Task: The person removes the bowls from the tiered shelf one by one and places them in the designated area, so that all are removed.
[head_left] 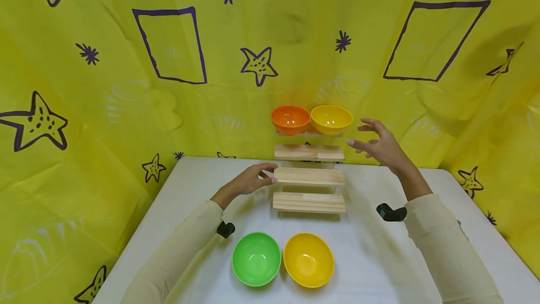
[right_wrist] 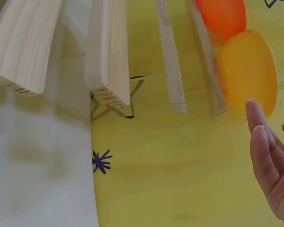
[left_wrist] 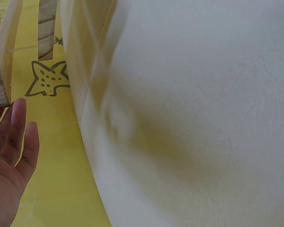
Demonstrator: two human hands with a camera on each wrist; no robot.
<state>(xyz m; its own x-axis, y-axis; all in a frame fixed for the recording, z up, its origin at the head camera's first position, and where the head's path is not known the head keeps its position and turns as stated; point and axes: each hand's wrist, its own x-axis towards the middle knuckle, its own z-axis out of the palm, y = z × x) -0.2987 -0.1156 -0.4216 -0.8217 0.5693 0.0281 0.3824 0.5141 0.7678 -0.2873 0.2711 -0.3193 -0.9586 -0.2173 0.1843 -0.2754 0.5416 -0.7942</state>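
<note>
A tiered display stand with several pale wooden steps (head_left: pixel 309 176) rises at the back of the table. My left hand (head_left: pixel 251 178) pinches the left end of one of the middle steps, its other fingers loosely extended below the wood in the left wrist view. On the top step an orange bowl (head_left: pixel 290 120) and a yellow bowl (head_left: pixel 331 120) sit side by side. Beside the yellow bowl, my right hand (head_left: pixel 379 145) hovers with thumb and fingers spread, holding nothing. The right wrist view shows its fingertips (right_wrist: pixel 254 108) close to that bowl's side.
Nearer the front, a green bowl (head_left: pixel 256 259) and a yellow-orange bowl (head_left: pixel 309 260) stand next to each other on the white table (head_left: pixel 363 266). A yellow curtain (head_left: pixel 295 27) with starfish drawings hangs behind the stand and along both sides.
</note>
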